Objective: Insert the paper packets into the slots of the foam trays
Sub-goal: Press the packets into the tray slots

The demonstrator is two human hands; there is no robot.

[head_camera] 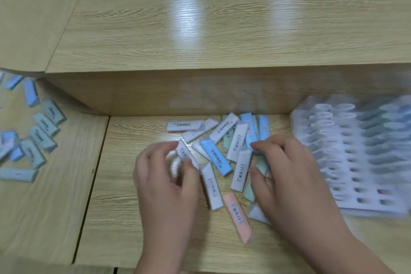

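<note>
A loose pile of paper packets (pixel 238 147) lies in the middle of the wooden counter (pixel 138 240), between both hands. The left hand (pixel 166 182) has its grip closed on a white packet (pixel 186 155), pinched between thumb and fingertips at the pile's left edge. The right hand (pixel 289 176) curls over the pile's right side, thumb against a green packet (pixel 262 165); whether its grip actually holds anything I cannot tell. A pink packet (pixel 239 218) lies nearest. Stacked foam trays (pixel 367 207) sit just right of the pile, blurred. More packets (pixel 42 127) are scattered far left.
</note>
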